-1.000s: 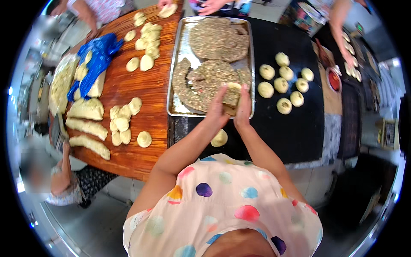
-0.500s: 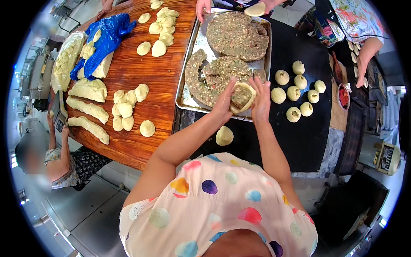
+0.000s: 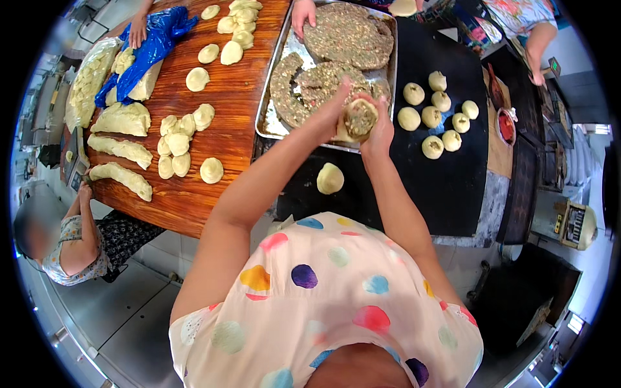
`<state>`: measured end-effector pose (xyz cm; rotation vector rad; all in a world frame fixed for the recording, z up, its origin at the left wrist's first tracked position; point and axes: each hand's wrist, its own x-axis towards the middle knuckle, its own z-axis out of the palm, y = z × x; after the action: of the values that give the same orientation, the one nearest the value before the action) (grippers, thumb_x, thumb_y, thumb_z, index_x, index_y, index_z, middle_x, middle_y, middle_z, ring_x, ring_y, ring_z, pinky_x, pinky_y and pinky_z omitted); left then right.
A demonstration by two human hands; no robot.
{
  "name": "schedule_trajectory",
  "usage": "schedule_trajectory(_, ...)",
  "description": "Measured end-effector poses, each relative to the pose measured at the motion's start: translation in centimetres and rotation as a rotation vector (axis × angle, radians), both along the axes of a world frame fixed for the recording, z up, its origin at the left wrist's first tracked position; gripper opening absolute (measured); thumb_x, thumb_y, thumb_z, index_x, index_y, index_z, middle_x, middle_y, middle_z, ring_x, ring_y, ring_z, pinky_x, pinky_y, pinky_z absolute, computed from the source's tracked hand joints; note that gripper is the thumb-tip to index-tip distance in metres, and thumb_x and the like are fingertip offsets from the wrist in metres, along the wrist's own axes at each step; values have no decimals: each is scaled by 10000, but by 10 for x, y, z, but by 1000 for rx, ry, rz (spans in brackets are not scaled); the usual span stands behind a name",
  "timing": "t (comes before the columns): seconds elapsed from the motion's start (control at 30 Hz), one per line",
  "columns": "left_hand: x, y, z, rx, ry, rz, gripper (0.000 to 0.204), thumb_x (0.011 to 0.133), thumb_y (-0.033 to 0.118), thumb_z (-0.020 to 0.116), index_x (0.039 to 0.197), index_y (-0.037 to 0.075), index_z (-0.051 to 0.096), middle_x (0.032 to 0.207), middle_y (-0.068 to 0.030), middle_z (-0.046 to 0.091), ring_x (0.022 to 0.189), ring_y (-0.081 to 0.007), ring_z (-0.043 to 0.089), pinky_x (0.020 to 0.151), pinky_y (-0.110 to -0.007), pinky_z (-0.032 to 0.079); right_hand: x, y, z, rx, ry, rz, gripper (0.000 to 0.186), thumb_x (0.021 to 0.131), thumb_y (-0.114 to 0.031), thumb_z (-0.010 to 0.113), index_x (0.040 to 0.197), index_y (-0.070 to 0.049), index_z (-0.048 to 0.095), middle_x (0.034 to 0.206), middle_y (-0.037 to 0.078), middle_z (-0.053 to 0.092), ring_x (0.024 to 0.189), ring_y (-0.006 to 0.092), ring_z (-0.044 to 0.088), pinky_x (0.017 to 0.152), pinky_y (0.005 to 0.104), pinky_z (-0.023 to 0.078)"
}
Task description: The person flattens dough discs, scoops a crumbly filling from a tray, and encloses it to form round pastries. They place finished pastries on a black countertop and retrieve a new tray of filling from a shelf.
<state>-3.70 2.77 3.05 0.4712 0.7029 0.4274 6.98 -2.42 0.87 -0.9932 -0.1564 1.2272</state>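
Observation:
Between my hands is a round dough wrapper [image 3: 352,134] with a chopped filling [image 3: 360,120] showing in its open top. My left hand [image 3: 331,111] cups it from the left, thumb along the rim. On the other side, my right hand [image 3: 380,132] curves around the wall of the dough. Both hands are over the near edge of a metal tray [image 3: 279,131] that bears large mounds of the same speckled filling [image 3: 349,39]. Below them, a single dough disc [image 3: 330,178] lies on the black surface.
Several filled dough balls [image 3: 431,116] stand on the black tabletop [image 3: 446,194] to the right, near a bowl of red stuff [image 3: 506,126]. Dough discs [image 3: 174,143], dough strips [image 3: 121,180] and a blue plastic bag [image 3: 157,52] lie on the wooden table [image 3: 194,213]. Co-workers' hands [image 3: 303,14] reach in.
My hands have drawn closer around the dough, and its opening looks narrower. The view has shifted a little. At the far left, a co-worker's hand has come onto the blue bag.

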Motion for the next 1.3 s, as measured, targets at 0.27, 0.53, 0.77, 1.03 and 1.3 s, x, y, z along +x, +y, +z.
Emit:
schedule_trajectory(0.27, -4, -52, -19, 36, 77, 473, 306, 970, 348, 553, 1120, 84, 590, 1054, -40, 597, 943, -146, 594, 807, -322, 510, -55, -22, -7, 44, -598, -199, 245, 946, -211, 576, 1019, 8, 657, 1041, 86, 672, 1005, 187, 624, 1034, 335, 386)
schedule_trajectory(0.53, -21, -58, -29, 35, 54, 475, 383, 968, 428, 526, 1038, 57, 590, 1015, -62, 626, 917, -164, 624, 786, -309, 520, -47, -37, -14, 127, -784, 41, 360, 975, -273, 530, 1137, 37, 612, 1157, 93, 656, 1073, 212, 609, 1127, 364, 265)
schedule_trajectory(0.77, -14, -41, -38, 413, 388, 510, 569, 905, 614, 519, 946, 56, 623, 843, -62, 625, 704, -162, 567, 684, -339, 469, -43, -13, -10, 53, -871, 110, 434, 1011, -347, 419, 1031, 21, 648, 904, 138, 671, 836, 245, 621, 775, 352, 466)
schedule_trajectory(1.03, -9, -32, -26, 593, 580, 179, 565, 968, 584, 415, 914, 65, 630, 845, -42, 607, 773, -123, 550, 677, -314, 463, -39, -18, 5, 47, -1058, 20, 272, 976, -206, 480, 967, 4, 653, 846, 124, 648, 755, 239, 613, 733, 349, 478)
schedule_trajectory(1.3, -15, -41, -3, 30, -137, 463, 510, 904, 519, 594, 1150, 73, 564, 1038, -65, 653, 966, -189, 656, 858, -348, 545, -34, -12, 9, 203, -438, -75, 413, 1031, -275, 350, 1100, 18, 633, 1111, 103, 616, 1059, 190, 553, 989, 321, 384)
